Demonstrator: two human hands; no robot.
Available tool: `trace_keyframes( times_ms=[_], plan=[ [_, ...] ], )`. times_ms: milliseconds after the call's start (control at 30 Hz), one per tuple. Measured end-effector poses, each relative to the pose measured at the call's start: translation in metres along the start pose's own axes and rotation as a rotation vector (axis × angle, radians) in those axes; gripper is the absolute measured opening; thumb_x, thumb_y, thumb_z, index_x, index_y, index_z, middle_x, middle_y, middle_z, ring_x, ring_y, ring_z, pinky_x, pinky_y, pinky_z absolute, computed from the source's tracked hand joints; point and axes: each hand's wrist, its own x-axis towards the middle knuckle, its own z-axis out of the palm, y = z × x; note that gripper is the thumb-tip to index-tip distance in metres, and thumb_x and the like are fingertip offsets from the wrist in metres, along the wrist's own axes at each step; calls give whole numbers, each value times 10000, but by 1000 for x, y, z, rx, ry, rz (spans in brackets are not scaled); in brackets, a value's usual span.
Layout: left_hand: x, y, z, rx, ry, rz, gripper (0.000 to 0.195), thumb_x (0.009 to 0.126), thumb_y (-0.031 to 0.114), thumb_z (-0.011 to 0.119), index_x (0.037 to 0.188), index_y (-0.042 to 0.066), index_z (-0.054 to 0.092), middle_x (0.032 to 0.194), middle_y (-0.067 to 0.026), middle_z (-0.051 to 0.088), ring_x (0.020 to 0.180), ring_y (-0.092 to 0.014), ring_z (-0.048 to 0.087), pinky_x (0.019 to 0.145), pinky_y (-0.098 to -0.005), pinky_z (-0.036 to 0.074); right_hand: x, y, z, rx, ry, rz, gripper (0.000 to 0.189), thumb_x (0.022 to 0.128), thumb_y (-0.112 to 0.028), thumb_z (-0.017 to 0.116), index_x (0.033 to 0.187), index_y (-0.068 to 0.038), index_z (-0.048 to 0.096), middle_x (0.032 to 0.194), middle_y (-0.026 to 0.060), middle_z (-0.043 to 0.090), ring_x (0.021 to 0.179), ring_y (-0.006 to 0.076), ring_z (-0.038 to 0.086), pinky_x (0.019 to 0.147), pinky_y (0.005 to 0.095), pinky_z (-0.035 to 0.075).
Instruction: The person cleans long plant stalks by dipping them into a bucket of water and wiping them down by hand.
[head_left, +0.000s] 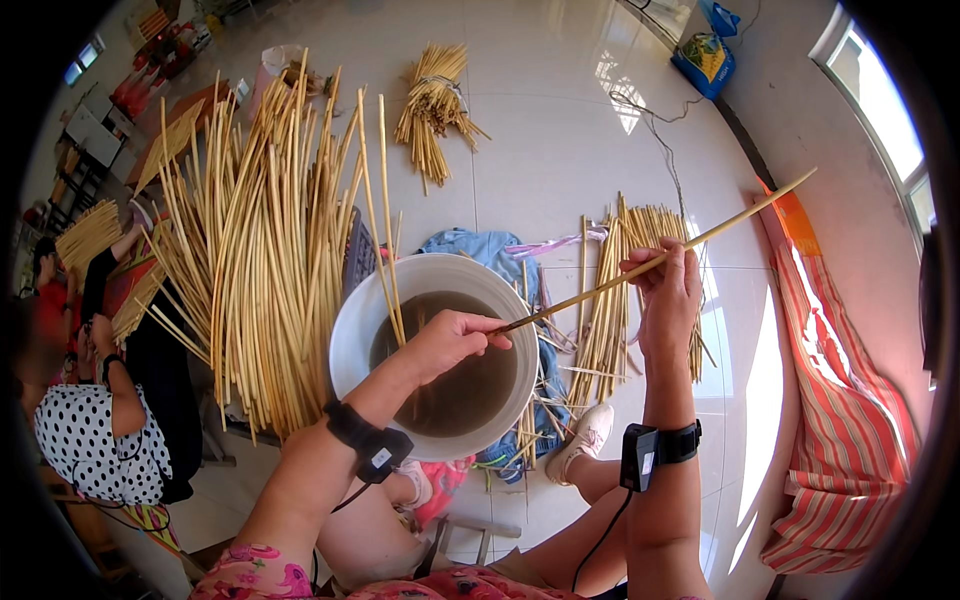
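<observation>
A long, thin yellowish plant stalk (574, 298) slants up to the right between my hands. My left hand (448, 341) pinches its darker lower end above a white plastic bucket (346, 330). Farther up, my right hand (671, 296) holds the stalk between thumb and fingers, and the pale tip sticks out beyond it. Murky brownish water (457, 412) fills part of the bucket. A few stalks (384, 259) stand in it, leaning on the far left rim. Beside the bucket on the left rises a large heap of long stalks (262, 262).
Cut stalks (600, 322) lie right of the bucket, near blue cloth (480, 244). A tied bundle (435, 105) rests on the tiled floor. Striped fabric (840, 420) lies along the right wall. At left sits a person in a dotted top (97, 442); another person (56, 285) is beyond.
</observation>
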Motion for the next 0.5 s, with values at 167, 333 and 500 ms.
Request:
trace_keyframes(
  times_ms=[167, 333, 500],
  plan=[
    [1, -3, -1, 99, 156, -48, 182, 829, 94, 579, 935, -10, 683, 779, -27, 666, 662, -59, 514, 634, -203, 432, -4, 5, 0, -19, -90, 16, 205, 1029, -173, 310, 980, -33, 452, 797, 95, 623, 755, 192, 667, 673, 267, 524],
    [8, -22, -4, 202, 314, -99, 165, 839, 162, 615, 800, 7, 653, 682, 2, 611, 630, -66, 523, 626, -209, 431, -18, 10, 21, -58, -171, -95, 201, 1031, -172, 303, 964, -34, 434, 803, 99, 627, 748, 185, 663, 679, 263, 522],
    [7, -14, -4, 98, 208, -19, 163, 843, 144, 597, 847, -4, 665, 722, -11, 635, 682, -70, 566, 640, -212, 437, -11, 9, 12, -54, -140, -112, 198, 1030, -171, 302, 968, -33, 430, 790, 110, 628, 736, 194, 663, 669, 267, 521]
  ],
)
